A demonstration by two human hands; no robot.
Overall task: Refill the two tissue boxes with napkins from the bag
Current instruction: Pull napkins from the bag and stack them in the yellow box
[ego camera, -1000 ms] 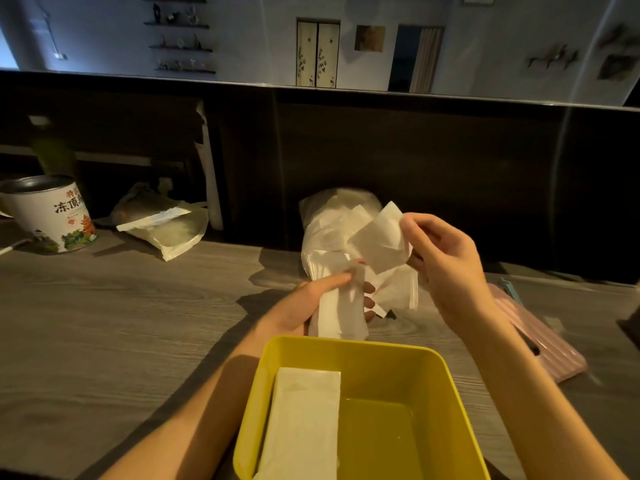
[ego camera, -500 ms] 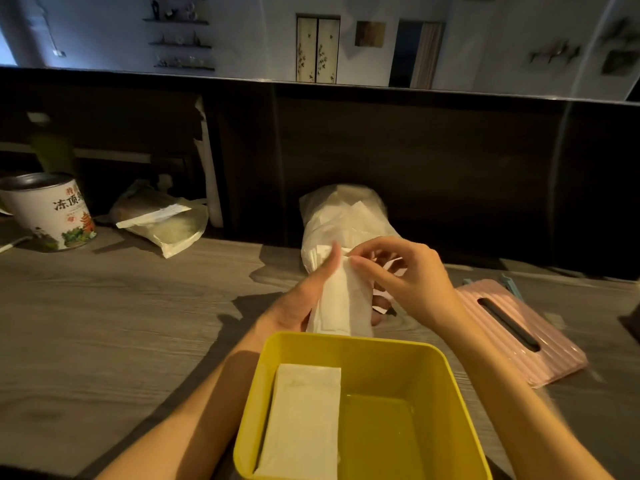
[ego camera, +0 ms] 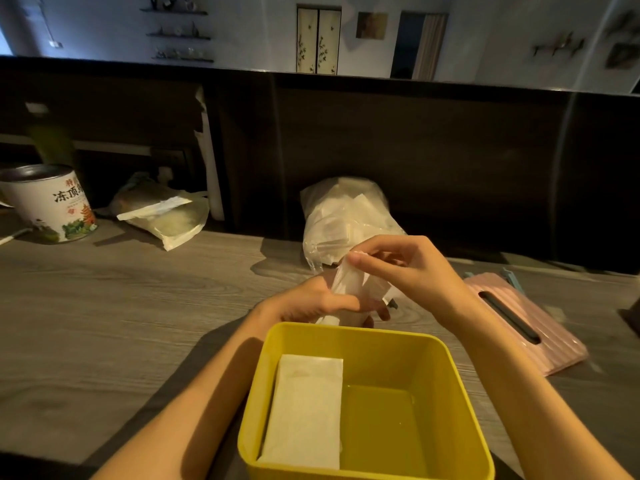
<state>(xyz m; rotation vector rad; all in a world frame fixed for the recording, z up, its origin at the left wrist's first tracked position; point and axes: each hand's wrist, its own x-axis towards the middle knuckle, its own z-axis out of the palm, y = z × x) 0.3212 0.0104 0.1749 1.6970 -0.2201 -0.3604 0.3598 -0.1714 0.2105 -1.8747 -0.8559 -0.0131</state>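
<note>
A yellow open tissue box (ego camera: 460,403) stands close in front of me, with a folded stack of white napkins (ego camera: 306,410) lying in its left half. Just behind the box my left hand (ego camera: 311,299) grips a folded bunch of napkins (ego camera: 349,289). My right hand (ego camera: 412,268) pinches the top of that same bunch. The clear plastic bag of napkins (ego camera: 341,216) stands behind both hands against the dark partition. A pink ribbed tissue box lid (ego camera: 540,327) with a dark slot lies flat at the right.
A white printed tin (ego camera: 52,206) stands at the far left of the wooden table (ego camera: 121,306). Beside it lies a clear bag (ego camera: 166,216) of pale contents. A dark wooden partition (ego camera: 450,161) closes off the back of the table.
My right hand has come down from holding a loose napkin up and now pinches the bunch in my left hand. My left hand has curled more tightly round the bunch.
</note>
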